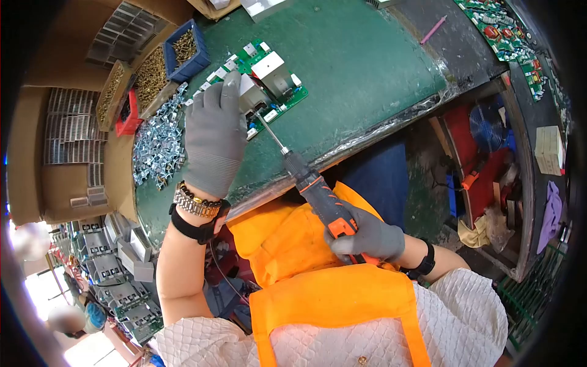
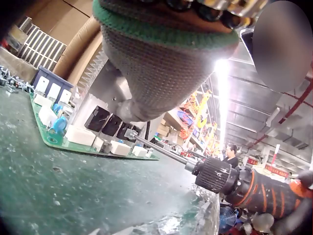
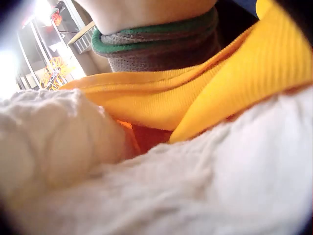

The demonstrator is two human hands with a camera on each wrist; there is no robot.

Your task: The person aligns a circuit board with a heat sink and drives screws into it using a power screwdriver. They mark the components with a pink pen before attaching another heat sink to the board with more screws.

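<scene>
A green circuit board (image 1: 298, 98) with white blocks along its edges lies on the green tabletop. Two metal heat sinks stand on it; my gloved left hand (image 1: 213, 125) grips the nearer heat sink (image 1: 251, 93), a fingertip low on its face above black components (image 2: 97, 119). My gloved right hand (image 1: 370, 235) holds an orange-and-black electric screwdriver (image 1: 321, 199) by its handle. Its long bit (image 2: 161, 148) points at those components, with a small silver piece at the tip. In the right wrist view, orange apron and pale cloth hide the right hand's fingers.
Loose silver clips (image 1: 160, 144) are heaped left of the board. Behind them stand a blue bin (image 1: 199, 61) of brass-coloured screws, a red bin (image 1: 129, 116) and cardboard boxes. A pink pen (image 1: 433, 30) and more circuit boards (image 1: 498, 30) lie toward the right.
</scene>
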